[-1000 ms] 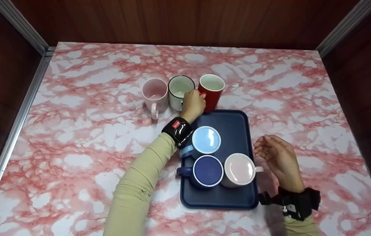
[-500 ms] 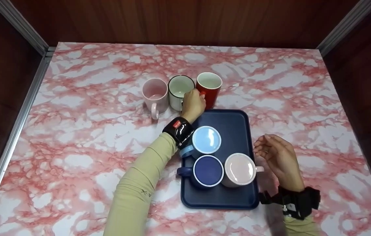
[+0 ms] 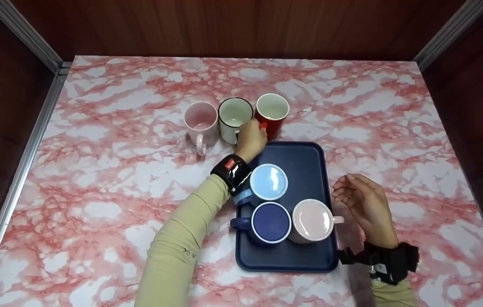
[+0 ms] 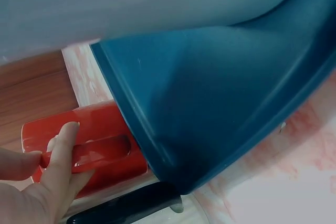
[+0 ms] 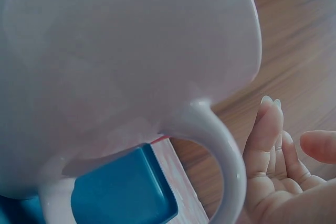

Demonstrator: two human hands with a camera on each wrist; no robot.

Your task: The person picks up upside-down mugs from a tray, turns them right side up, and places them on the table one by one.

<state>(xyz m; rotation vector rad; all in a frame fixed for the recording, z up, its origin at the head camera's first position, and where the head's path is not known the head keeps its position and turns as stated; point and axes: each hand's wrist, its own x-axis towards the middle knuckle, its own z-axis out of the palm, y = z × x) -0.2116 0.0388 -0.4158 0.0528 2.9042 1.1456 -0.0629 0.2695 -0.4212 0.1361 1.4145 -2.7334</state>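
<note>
Red glossy ceramic mug (image 3: 272, 111) is gripped by its handle in the left hand (image 3: 250, 138), fingers curled round it, just past the 12 o'clock edge of the dark blue plastic tray (image 3: 305, 166). It's parked beside a white black-rimmed mug (image 3: 235, 115). Right hand (image 3: 362, 204) is held relaxed and empty at the tray's 3 o'clock, near the pale pink mug (image 3: 312, 221).
</note>
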